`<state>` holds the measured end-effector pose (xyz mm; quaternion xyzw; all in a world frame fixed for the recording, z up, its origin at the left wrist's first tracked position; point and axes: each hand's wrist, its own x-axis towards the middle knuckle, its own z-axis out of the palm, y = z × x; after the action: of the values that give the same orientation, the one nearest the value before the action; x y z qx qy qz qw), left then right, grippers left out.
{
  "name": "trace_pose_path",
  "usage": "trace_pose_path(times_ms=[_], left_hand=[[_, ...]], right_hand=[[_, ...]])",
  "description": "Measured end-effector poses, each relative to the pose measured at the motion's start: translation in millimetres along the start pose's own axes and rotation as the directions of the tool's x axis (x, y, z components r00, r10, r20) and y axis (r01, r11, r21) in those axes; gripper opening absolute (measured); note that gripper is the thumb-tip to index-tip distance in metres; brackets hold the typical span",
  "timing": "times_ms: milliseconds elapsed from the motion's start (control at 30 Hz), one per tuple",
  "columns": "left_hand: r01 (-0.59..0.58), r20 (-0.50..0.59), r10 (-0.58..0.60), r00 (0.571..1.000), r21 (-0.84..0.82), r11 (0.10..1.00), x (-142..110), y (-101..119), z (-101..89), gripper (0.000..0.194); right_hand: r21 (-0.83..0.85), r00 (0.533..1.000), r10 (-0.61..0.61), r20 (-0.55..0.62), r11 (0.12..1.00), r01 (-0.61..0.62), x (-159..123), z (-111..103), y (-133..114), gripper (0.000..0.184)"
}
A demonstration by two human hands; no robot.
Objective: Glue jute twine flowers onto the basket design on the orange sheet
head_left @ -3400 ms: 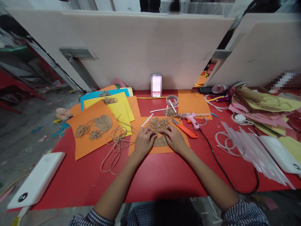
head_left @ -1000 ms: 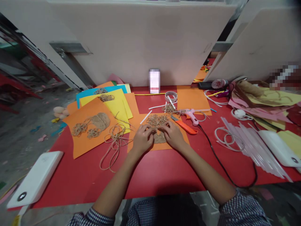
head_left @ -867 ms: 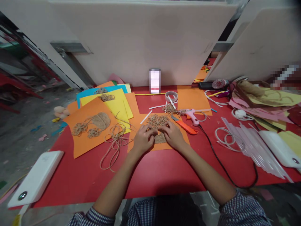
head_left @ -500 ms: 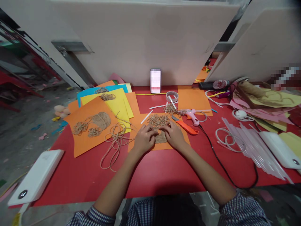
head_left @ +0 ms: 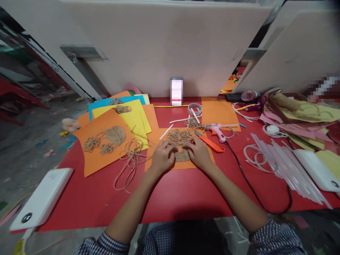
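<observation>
A twine piece lies on an orange sheet (head_left: 156, 164) in front of me: a flat, tightly coiled base (head_left: 182, 156) with a looped twine flower (head_left: 179, 135) above it. My left hand (head_left: 164, 154) curls over the left side of the base, thumb and fingers pinched at its upper edge. Across a small gap, my right hand (head_left: 198, 151) pinches the right side of the same edge. Both hands' fingertips partly cover the twine. Just beyond my right hand rests an orange utility knife (head_left: 212, 144), and behind it a pink glue gun (head_left: 217, 131).
To the left, loose twine (head_left: 131, 156) overlaps another orange sheet (head_left: 91, 164) bearing twine shapes. A tape roll (head_left: 194, 108) and phone (head_left: 176, 92) are at the back. Clear glue sticks (head_left: 289, 168) lie right, near the black cord (head_left: 245, 180). A white power bank (head_left: 44, 198) sits at the left edge.
Almost nothing differs. My fingers have shifted very slightly at the coiled twine's upper edge, and the whole view has moved a little.
</observation>
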<state>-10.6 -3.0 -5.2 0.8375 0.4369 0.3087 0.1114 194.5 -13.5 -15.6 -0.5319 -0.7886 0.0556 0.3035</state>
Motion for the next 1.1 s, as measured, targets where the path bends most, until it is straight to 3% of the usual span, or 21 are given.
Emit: trace_pose_path(times_ms=[133, 300, 467, 533, 633, 933, 1100], left_hand=[[0.052, -0.020, -0.050, 0.999, 0.066, 0.996, 2.8, -5.0, -7.6, 0.022], [0.164, -0.018, -0.167, 0.986, 0.312, 0.936, 4.8, -24.6, -25.6, 0.016], [0.420, -0.150, -0.405, 0.902, 0.524, 0.741, 5.3, -42.0, -41.6, 0.030], [0.462, -0.151, -0.463, 0.873, 0.557, 0.690, 5.0, -43.5, -42.8, 0.041], [0.468, -0.132, -0.490, 0.861, 0.582, 0.665, 4.1, -42.1, -40.4, 0.049], [0.414, -0.071, -0.481, 0.874, 0.627, 0.660, 3.2, -37.3, -38.8, 0.037], [0.421, -0.094, -0.480, 0.872, 0.645, 0.638, 3.4, -36.9, -36.9, 0.044]], right_hand=[[0.031, 1.000, -0.025, -0.014, 0.999, 0.025, -1.5, -0.7, 1.0, 0.024], [0.017, 0.999, -0.035, -0.002, 0.999, 0.035, -1.2, -0.5, 0.9, 0.022], [0.080, 0.998, -0.043, -0.047, 0.996, 0.047, -2.1, -1.4, 1.5, 0.026], [0.085, 0.999, -0.045, -0.029, 0.995, 0.047, -2.7, -0.8, 2.2, 0.025], [0.091, 0.999, -0.044, 0.008, 0.995, 0.043, -3.4, 0.7, 3.1, 0.026], [0.096, 0.998, -0.055, 0.012, 0.994, 0.053, -4.8, -1.5, 2.0, 0.026], [0.090, 0.999, -0.049, -0.008, 0.995, 0.050, -4.4, -1.3, 2.5, 0.025]])
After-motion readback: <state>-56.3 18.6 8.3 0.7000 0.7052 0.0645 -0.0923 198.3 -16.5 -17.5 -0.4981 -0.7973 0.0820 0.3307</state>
